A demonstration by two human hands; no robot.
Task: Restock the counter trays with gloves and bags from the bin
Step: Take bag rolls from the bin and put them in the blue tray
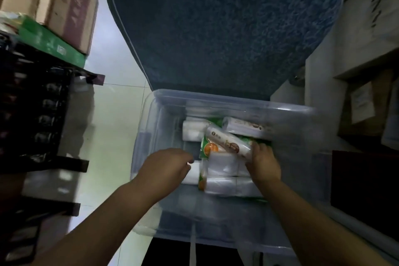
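A clear plastic bin (216, 97) stands open on the floor below me, its blue lid (226, 28) tipped up behind it. Inside lie white rolls of bags (193, 130), clear plastic packs (224, 165) and green and orange packets (208, 147). My right hand (264, 163) is inside the bin, fingers closed on the end of a printed white roll (228, 141) that lies across the pile. My left hand (166, 165) hovers over the bin's left side with fingers curled, holding nothing that I can see.
A dark rack of bottles (43, 114) stands to the left, with cardboard boxes (54, 2) and a green box (51, 43) above it. More cardboard boxes (367, 28) stand at the right. Pale floor tiles (112, 114) run between rack and bin.
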